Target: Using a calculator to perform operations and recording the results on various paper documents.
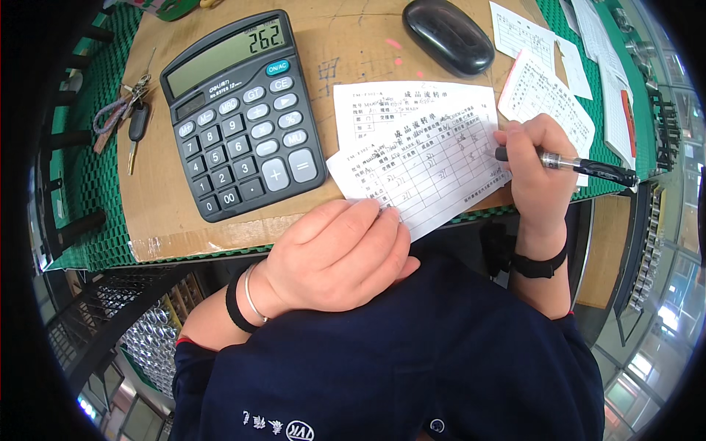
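A white printed form (pixel 456 198) with a table and handwritten entries lies tilted at the desk's near edge, partly over a second form (pixel 353 103). My left hand (pixel 338 257) has its fingers together and curled at the form's lower left edge, the thumb underneath. In my right hand (pixel 540 173) a black pen (pixel 588 167) is gripped between the fingers, lying across the hand above the form's right side. Whether the pen touches the paper, I cannot tell. To the left stands a large dark grey calculator (pixel 246 117), its display lit with digits.
A black computer mouse (pixel 448 37) sits at the far side of the cardboard-covered desk (pixel 169 239). More paper slips (pixel 551 95) lie at the right. Keys (pixel 137 121) with a cord lie at the left, beside green matting (pixel 88 228). Shiny metal parts (pixel 151 338) fill racks below left.
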Motion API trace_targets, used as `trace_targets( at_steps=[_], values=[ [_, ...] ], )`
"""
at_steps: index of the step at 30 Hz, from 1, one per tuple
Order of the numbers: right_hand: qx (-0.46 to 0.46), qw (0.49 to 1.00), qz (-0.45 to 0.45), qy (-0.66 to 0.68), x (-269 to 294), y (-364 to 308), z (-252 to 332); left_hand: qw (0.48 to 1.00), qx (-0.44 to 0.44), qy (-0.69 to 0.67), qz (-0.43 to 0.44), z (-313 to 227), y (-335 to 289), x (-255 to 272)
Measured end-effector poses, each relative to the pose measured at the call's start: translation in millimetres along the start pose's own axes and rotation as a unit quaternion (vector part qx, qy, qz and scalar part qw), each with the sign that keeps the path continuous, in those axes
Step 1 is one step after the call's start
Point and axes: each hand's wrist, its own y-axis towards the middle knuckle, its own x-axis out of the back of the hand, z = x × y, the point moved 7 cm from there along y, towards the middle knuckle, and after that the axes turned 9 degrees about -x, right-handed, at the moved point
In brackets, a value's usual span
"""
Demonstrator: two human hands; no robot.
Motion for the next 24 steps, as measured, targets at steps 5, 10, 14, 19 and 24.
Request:
trace_targets(
  at_steps=[5, 10, 14, 19, 24],
  values=[
    [-0.017, 0.999, 0.013, -0.039, 1, -2, -2, 1.0, 0.001, 0.0, 0.0, -1, -1, 0],
    [0.02, 0.998, 0.018, -0.057, 3, -2, -3, 1.0, 0.001, -0.002, -0.004, 0, -1, 0],
    [-0.017, 0.999, 0.01, -0.049, 2, 0, -4, 1.0, -0.001, 0.007, -0.006, 1, 0, -1],
    [-0.03, 0.996, -0.024, 0.082, 9, -1, 3, 0.999, -0.025, 0.008, 0.021, 2, 4, -1],
    [0.264, 0.954, 0.085, -0.114, 4, -30, 49, 0.999, -0.028, 0.013, 0.013, -2, 5, 6]
  ],
)
